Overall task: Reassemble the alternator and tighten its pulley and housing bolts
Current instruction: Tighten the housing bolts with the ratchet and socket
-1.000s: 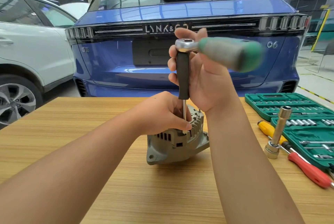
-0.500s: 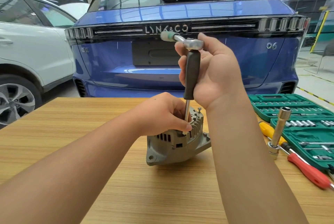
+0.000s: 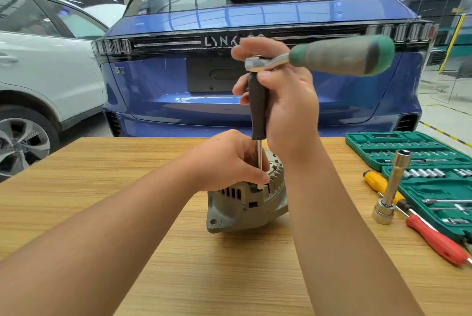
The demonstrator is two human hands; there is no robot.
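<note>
Head view: the alternator (image 3: 246,203), a grey cast-metal housing with slotted vents and fins round its rim and a rounded mounting ear with a hole at its lower left, sits on the wood-grain table (image 3: 102,188), near its middle. The left hand (image 3: 229,160) rests on top of the housing, its fingers curled and pinching the thin bright steel shaft (image 3: 259,162) where that meets the casting. The shaft stands upright and passes up into a dark, smooth cylindrical grip (image 3: 258,106), which the right hand (image 3: 288,106) wraps with curled fingers and thumb. On top of that grip sits the chrome head of a ratchet (image 3: 319,56); its thick handle, grey with green ends, juts out to the right, slightly blurred.

On the right of the table lies an open green plastic case (image 3: 413,147), its moulded trays filled with small shiny sockets and bits. Just in front of it a tall chrome socket (image 3: 390,188) on a long extension stands tilted, its wide end on the table. Beside it lie a yellow-handled screwdriver (image 3: 378,183) and a red-handled screwdriver (image 3: 436,241), their shafts crossing near the socket's base.

Beyond the table stands the glossy rear of a blue car (image 3: 178,91), with a white car (image 3: 51,73) to its left.
</note>
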